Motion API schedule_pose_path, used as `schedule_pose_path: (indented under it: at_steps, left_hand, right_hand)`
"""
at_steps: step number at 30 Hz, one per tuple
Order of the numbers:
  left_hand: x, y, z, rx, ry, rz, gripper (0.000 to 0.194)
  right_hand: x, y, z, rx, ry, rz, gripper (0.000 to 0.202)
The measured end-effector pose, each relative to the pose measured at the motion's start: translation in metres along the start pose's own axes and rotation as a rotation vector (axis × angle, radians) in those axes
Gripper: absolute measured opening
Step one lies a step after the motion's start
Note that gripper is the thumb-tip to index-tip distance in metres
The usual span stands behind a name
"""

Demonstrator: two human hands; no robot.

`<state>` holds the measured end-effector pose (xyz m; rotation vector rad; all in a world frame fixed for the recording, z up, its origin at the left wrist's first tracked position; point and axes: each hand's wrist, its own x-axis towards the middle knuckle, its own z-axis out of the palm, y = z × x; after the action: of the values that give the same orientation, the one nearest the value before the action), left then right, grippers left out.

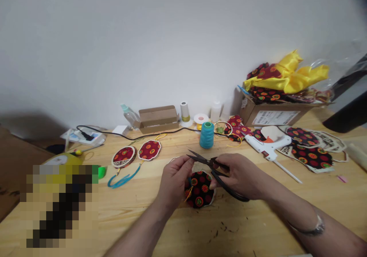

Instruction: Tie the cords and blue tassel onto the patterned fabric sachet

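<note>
1. Dark patterned ornament [200, 190]: on the desk [137, 219] beneath both hands, apparently unfinished.
2. Left hand [175, 175]: grip pinched narrow, contents too small to tell; right hand [239, 175]: grip around scissors [210, 162], blades parted.
3. Leftward, two red ornaments [149, 150] with teal tassels [123, 181] look finished; rightward, framed fabric pieces [312, 157] look unassembled.

Between the octagonal, red-patterned fabric ornament [149, 150] and the teal cone of thread [207, 136], we have a bare lane across the pale wooden surface [174, 145], until the thin black cable [132, 139] crosses it. Beyond our right hand [237, 175], the white plastic glue gun [267, 147] lies in the way, with open air above it.
</note>
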<state>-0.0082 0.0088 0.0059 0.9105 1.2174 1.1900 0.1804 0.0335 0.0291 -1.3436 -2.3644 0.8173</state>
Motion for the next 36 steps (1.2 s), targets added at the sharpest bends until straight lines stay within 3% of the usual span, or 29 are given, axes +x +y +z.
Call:
schedule_pose_path:
  at_steps: [7, 12, 19, 26, 32, 36]
  left_hand:
    - [0.002, -0.003, -0.002, -0.019, -0.003, -0.004, 0.027]
    - [0.002, -0.004, -0.003, -0.002, -0.012, 0.005, 0.026]
    - [0.002, -0.005, -0.004, 0.048, -0.046, 0.018, 0.023]
    - [0.0, -0.007, -0.004, 0.261, -0.076, 0.11, 0.022]
    - [-0.001, -0.005, -0.003, 0.267, -0.052, 0.125, 0.023]
    - [0.0, -0.001, -0.002, 0.123, -0.035, 0.031, 0.024]
  right_hand:
    - [0.001, 0.002, 0.001, 0.079, -0.032, -0.011, 0.024]
    - [0.001, 0.007, -0.003, -0.054, 0.027, -0.006, 0.031]
    - [0.0, 0.009, -0.007, -0.152, -0.005, -0.046, 0.037]
    - [0.0, 0.007, -0.003, -0.156, 0.033, -0.072, 0.042]
    - [0.002, 0.008, 0.001, -0.129, 0.066, -0.073, 0.036]
    - [-0.003, 0.005, -0.015, -0.065, 0.189, -0.047, 0.033]
